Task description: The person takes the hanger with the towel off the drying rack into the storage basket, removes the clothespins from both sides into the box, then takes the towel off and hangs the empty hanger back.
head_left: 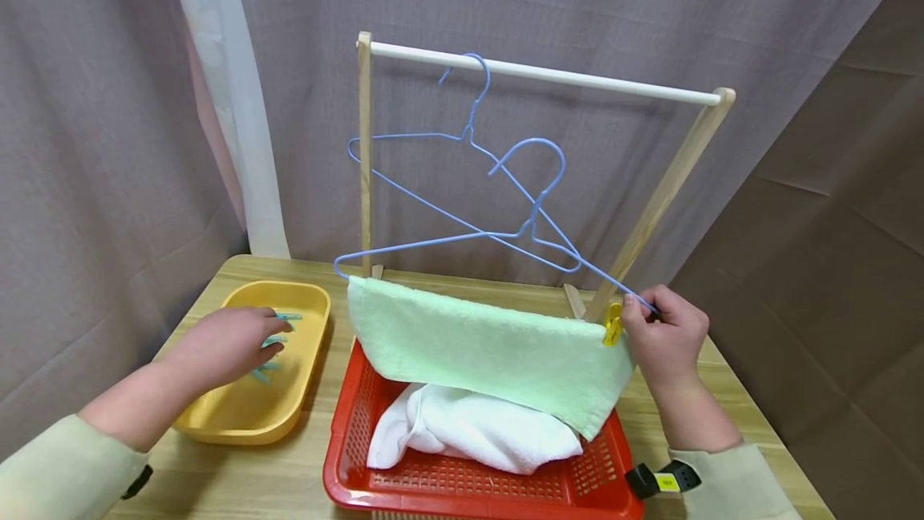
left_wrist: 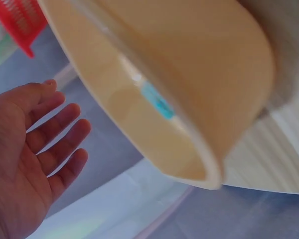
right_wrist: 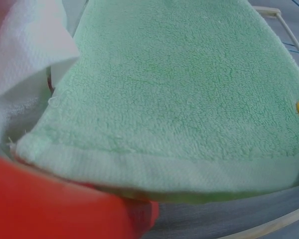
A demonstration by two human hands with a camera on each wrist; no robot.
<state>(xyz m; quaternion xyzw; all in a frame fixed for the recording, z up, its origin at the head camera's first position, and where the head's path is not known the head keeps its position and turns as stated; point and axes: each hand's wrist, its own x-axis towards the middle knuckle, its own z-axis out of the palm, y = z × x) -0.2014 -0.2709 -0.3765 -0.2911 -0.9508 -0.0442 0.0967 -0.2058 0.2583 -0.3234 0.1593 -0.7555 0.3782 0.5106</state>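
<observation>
My right hand (head_left: pixel 671 339) pinches the right end of a blue wire hanger (head_left: pixel 433 241). A light green towel (head_left: pixel 476 343) hangs folded over the hanger's lower bar, and a yellow clothespin (head_left: pixel 613 324) clips it near that hand. The towel's near edge fills the right wrist view, where the hand is mostly out of frame. Over a yellow tray (head_left: pixel 299 392) hovers my left hand (head_left: pixel 234 347), fingers loosely bent and apart. Several teal clothespins (head_left: pixel 265 367) lie below it in the tray, partly hidden. The left wrist view shows nothing held in the left hand (left_wrist: pixel 35 144).
A red basket (head_left: pixel 345 424) holding a white towel (head_left: pixel 469 428) stands under the green towel. Behind it rises a rack with a white rail (head_left: pixel 599 80) and wooden posts. A second blue hanger (head_left: pixel 472 115) hangs from the rail. Grey curtains (head_left: pixel 722 14) close off the back.
</observation>
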